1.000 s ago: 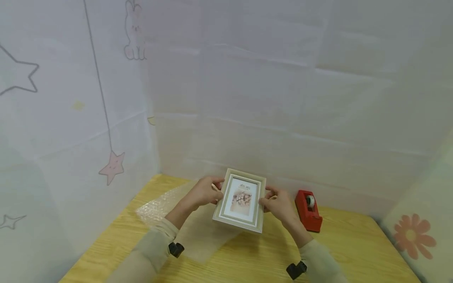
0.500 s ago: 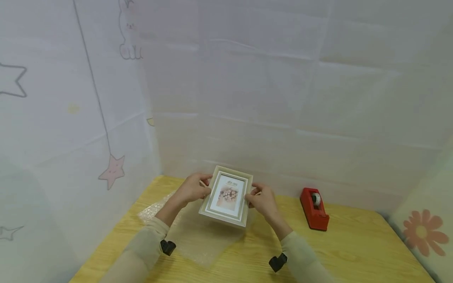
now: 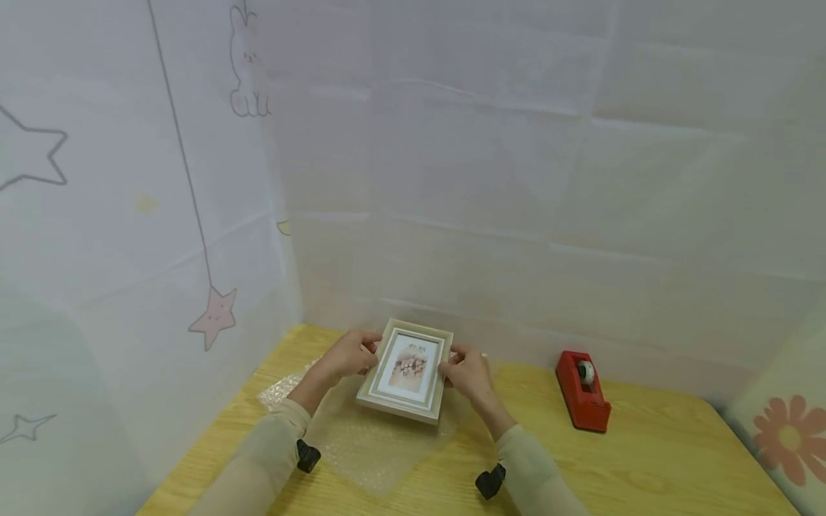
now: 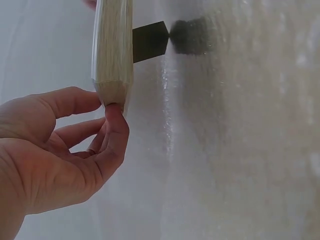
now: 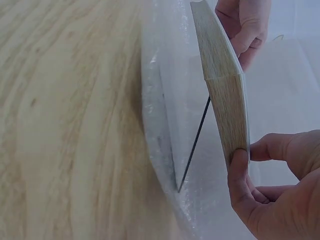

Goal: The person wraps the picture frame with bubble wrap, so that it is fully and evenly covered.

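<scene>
A picture frame (image 3: 409,369) with a pale wooden border and a floral print is held tilted over a sheet of bubble wrap (image 3: 374,459). My left hand (image 3: 350,355) pinches its left edge between thumb and fingers. On the opposite edge, my right hand (image 3: 470,373) grips in the same way. Seen in the left wrist view, a dark stand leg (image 4: 150,41) sticks out behind the frame, its tip at the bubble wrap. The right wrist view has the thin leg (image 5: 195,142) slanting down from the frame's back, which faces the wrap.
To the right on the wooden table (image 3: 645,459) stands a red tape dispenser (image 3: 583,390) with a roll of tape. White printed sheets (image 3: 484,179) hang behind the table and along its left side. The bubble wrap's crumpled left corner (image 3: 280,390) lies near the table's left edge.
Both hands have brought the picture frame leftward, away from the tape dispenser, and lower over the bubble wrap. The head view has also shifted slightly. Both grips stay the same.
</scene>
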The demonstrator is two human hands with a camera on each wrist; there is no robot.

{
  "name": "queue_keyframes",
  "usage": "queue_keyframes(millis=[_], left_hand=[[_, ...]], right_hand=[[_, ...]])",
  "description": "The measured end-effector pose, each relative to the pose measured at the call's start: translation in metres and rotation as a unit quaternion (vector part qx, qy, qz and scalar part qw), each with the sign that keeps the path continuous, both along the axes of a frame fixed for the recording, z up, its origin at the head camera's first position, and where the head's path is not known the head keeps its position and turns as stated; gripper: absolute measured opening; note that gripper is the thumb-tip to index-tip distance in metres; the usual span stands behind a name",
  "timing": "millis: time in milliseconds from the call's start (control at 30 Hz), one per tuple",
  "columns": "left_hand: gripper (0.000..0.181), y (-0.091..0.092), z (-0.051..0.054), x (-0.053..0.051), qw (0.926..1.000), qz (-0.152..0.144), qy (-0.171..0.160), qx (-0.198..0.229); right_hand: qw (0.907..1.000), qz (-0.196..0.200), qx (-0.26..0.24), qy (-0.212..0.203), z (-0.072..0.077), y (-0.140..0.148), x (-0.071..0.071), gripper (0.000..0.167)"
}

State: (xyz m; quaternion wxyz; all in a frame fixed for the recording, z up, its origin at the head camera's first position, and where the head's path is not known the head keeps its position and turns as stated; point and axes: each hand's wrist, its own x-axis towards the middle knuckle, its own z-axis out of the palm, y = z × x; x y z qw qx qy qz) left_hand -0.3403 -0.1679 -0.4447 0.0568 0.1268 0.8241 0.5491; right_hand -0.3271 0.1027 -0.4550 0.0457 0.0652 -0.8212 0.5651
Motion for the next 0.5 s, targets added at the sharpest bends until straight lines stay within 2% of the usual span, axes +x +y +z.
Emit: queue_keyframes(millis=[300, 500], left_hand=[[0.063, -0.003, -0.019, -0.005, 0.9991, 0.03, -0.009, -0.028], [0.065, 0.0, -0.021, 0.0, 0.9992, 0.03, -0.006, -0.026]], right_hand=[[0.9996, 0.012, 0.025, -0.006, -0.018, -0.008, -0.01, 0.054], [0.9989, 0.019, 0.04, -0.017, -0.026, -0.01, -0.013, 0.058]])
